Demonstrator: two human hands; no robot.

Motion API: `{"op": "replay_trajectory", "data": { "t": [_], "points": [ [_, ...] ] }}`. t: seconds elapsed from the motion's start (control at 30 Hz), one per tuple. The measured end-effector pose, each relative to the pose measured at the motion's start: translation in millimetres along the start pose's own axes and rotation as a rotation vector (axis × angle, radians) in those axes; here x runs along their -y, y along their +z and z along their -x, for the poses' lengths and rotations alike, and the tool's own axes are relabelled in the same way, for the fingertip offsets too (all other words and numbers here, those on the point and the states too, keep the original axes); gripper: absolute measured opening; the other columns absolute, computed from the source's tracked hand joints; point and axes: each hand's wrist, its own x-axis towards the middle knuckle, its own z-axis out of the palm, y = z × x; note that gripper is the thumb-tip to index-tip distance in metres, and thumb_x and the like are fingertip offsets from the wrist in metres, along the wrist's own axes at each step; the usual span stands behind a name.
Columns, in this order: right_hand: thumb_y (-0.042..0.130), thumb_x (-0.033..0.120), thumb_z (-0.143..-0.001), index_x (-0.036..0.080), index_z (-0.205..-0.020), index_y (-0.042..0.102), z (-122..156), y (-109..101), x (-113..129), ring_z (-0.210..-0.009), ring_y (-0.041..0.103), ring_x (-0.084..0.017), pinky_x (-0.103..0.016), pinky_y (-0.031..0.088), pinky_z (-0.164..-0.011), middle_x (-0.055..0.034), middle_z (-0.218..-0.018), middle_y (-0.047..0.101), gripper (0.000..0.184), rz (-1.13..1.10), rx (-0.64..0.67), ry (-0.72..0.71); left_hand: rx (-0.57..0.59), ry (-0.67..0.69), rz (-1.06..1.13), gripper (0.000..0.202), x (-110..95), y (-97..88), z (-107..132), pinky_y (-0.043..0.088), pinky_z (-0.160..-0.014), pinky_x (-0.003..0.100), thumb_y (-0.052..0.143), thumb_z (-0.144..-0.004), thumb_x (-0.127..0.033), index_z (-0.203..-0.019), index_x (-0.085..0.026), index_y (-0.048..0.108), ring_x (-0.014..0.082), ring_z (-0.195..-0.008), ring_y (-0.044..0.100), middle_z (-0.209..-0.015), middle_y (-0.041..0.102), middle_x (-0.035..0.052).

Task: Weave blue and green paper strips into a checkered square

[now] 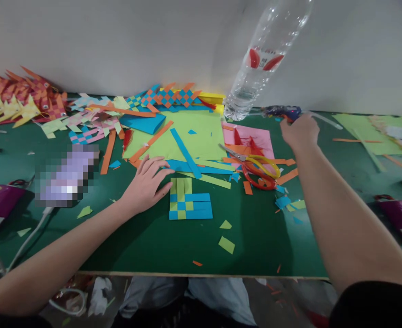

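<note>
My left hand [149, 184] rests with its fingers spread on the table, the fingertips by blue and green paper strips. Just right of its thumb lies a half-woven piece of blue and light green paper [190, 202], flat, with loose ends up and to the right. My right hand [301, 132] reaches to the back of the table, its fingers closed round a dark blue hot glue gun [281, 110]. A translucent glue stick [327, 120] juts out behind the gun. Scissors with red and yellow handles [257, 171] lie between my hands on paper scraps.
A tall clear plastic bottle [255, 64] stands near the wall, by the gun's nozzle. Woven paper fish [173, 97] lie along the back, more [23, 100] at far left. A phone [69, 175] on a cable and purple devices [4, 202] are at the sides. Green sheets [201, 127] lie mid-table.
</note>
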Motion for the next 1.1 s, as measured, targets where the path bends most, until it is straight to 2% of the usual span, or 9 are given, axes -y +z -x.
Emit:
{"op": "replay_trajectory", "data": {
  "t": [0.1, 0.2, 0.23, 0.37, 0.53, 0.7, 0.87, 1.1],
  "points": [
    [0.053, 0.030, -0.102, -0.015, -0.136, 0.048, 22, -16, 15, -0.132, 0.058, -0.046, -0.052, 0.045, -0.106, -0.0433, -0.134, 0.057, 0.057, -0.019, -0.037, 0.081, 0.017, 0.010, 0.010, 0.039, -9, -2.0, 3, 0.029, -0.128, 0.064, 0.040, -0.109, -0.048, -0.128, -0.021, 0.061, 0.0312, -0.135, 0.056, -0.127, 0.068, 0.0121],
    [0.057, 0.031, -0.102, -0.002, -0.144, 0.048, 51, -26, 32, -0.139, 0.053, -0.039, -0.045, 0.040, -0.115, -0.0327, -0.145, 0.056, 0.054, -0.032, -0.066, 0.032, 0.057, -0.025, -0.004, 0.045, -20, -1.3, 6, 0.029, -0.127, 0.063, 0.041, -0.108, -0.051, -0.137, -0.020, 0.057, 0.0319, -0.137, 0.054, -0.133, 0.067, 0.0128],
    [0.057, 0.031, -0.101, 0.000, -0.144, 0.049, 62, -28, 38, -0.140, 0.052, -0.039, -0.045, 0.039, -0.116, -0.0319, -0.146, 0.055, 0.053, -0.035, -0.072, 0.003, 0.061, -0.042, -0.015, 0.046, -23, -0.5, 8, 0.029, -0.127, 0.063, 0.041, -0.108, -0.051, -0.139, -0.020, 0.056, 0.0325, -0.138, 0.053, -0.135, 0.066, 0.0135],
    [0.057, 0.038, -0.101, 0.001, -0.144, 0.049, 107, -29, 58, -0.130, 0.057, -0.046, -0.061, 0.044, -0.109, -0.0343, -0.138, 0.059, 0.058, -0.053, -0.093, -0.167, 0.092, -0.064, -0.011, 0.051, -32, 3.8, 11, 0.029, -0.127, 0.064, 0.038, -0.109, -0.053, -0.143, -0.019, 0.055, 0.0351, -0.142, 0.049, -0.141, 0.062, 0.0160],
    [0.049, 0.049, -0.103, 0.011, -0.147, 0.047, 148, -14, 67, -0.121, 0.064, -0.044, -0.063, 0.051, -0.102, -0.0265, -0.129, 0.065, 0.058, -0.144, -0.104, -0.408, 0.072, -0.023, -0.013, 0.055, -25, 9.5, 10, 0.029, -0.127, 0.065, 0.038, -0.108, -0.057, -0.140, -0.017, 0.056, 0.0365, -0.143, 0.047, -0.142, 0.060, 0.0181],
    [0.046, 0.055, -0.103, 0.015, -0.149, 0.047, 157, 2, 59, -0.119, 0.067, -0.043, -0.061, 0.057, -0.095, -0.0244, -0.125, 0.068, 0.061, -0.185, -0.141, -0.486, 0.054, -0.021, 0.011, 0.062, -15, 9.5, 5, 0.028, -0.127, 0.065, 0.039, -0.105, -0.066, -0.141, -0.018, 0.054, 0.0357, -0.141, 0.048, -0.141, 0.059, 0.0167],
    [0.047, 0.058, -0.103, 0.016, -0.147, 0.050, 156, 7, 53, -0.118, 0.068, -0.042, -0.058, 0.060, -0.091, -0.0232, -0.124, 0.069, 0.062, -0.214, -0.160, -0.493, 0.090, -0.025, 0.052, 0.066, -10, 3.1, 3, 0.039, -0.121, 0.063, 0.040, -0.103, -0.070, -0.140, -0.017, 0.056, 0.0369, -0.136, 0.049, -0.137, 0.060, 0.0170],
    [0.046, 0.064, -0.101, 0.021, -0.146, 0.052, 160, 6, 58, -0.106, 0.072, -0.042, -0.057, 0.062, -0.083, -0.0198, -0.114, 0.072, 0.062, -0.219, -0.134, -0.553, 0.102, 0.040, -0.014, 0.061, -13, 4.1, 5, 0.033, -0.126, 0.061, 0.040, -0.104, -0.067, -0.138, -0.019, 0.057, 0.0337, -0.134, 0.053, -0.138, 0.062, 0.0153]
  ]
}}
